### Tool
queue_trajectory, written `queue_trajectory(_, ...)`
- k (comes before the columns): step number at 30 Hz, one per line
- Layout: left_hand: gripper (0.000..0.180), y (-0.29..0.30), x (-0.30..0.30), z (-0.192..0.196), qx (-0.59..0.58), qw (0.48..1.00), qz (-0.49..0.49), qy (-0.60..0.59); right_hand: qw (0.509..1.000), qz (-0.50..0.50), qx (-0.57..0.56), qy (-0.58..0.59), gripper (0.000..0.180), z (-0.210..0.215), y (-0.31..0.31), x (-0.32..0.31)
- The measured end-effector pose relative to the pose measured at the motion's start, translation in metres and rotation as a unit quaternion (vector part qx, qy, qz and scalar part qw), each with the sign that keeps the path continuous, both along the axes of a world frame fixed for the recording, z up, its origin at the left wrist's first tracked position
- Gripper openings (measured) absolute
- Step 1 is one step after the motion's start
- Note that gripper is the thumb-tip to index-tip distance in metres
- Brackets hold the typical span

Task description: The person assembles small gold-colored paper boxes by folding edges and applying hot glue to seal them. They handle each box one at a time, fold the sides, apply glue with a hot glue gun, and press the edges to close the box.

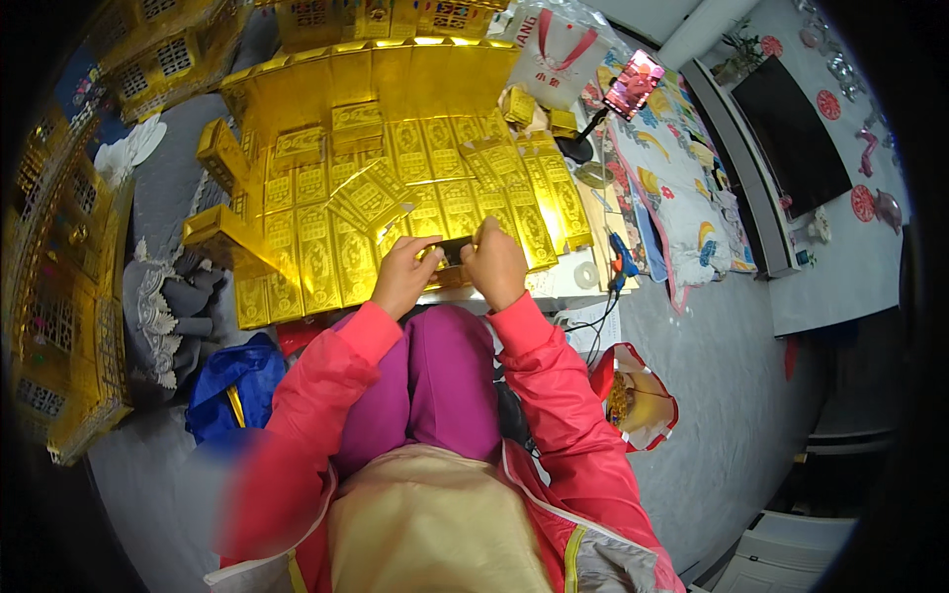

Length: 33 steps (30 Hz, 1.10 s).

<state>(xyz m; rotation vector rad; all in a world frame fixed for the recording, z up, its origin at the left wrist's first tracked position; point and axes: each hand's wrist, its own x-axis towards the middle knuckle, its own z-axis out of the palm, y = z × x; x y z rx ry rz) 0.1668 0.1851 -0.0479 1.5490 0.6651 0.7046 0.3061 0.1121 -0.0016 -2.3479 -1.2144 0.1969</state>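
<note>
My left hand (403,272) and my right hand (494,262) meet over my knees and together pinch a small gold foil sheet with a dark middle (453,251). Both arms wear red sleeves. Right in front of the hands lie several rows of embossed gold foil sheets (326,247) spread flat on the floor. A loose gold sheet (371,198) lies tilted on top of the rows, just beyond my left hand.
Folded gold paper boxes (222,232) sit at the left; more gold stacks (69,326) line the far left. A blue bag (232,381), a red bag (638,395), a phone on a stand (633,84), a tape roll (586,274) and a patterned quilt (682,188) surround me.
</note>
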Motion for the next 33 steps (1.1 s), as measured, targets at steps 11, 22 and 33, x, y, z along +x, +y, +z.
queue_trajectory(11,0.028,-0.003,0.008,0.003,0.134,0.986,0.086,0.051,0.988,0.027,0.150,0.037,0.018,-0.012,-0.017,0.000)
queue_trajectory(22,0.027,-0.001,0.011,0.019,0.190,0.959,0.070,0.197,0.987,0.059,0.151,-0.013,0.015,-0.009,-0.015,-0.005)
queue_trajectory(33,0.031,-0.008,0.012,0.031,0.235,0.947,0.040,0.214,0.983,0.001,0.178,-0.040,0.018,-0.010,-0.016,-0.011)
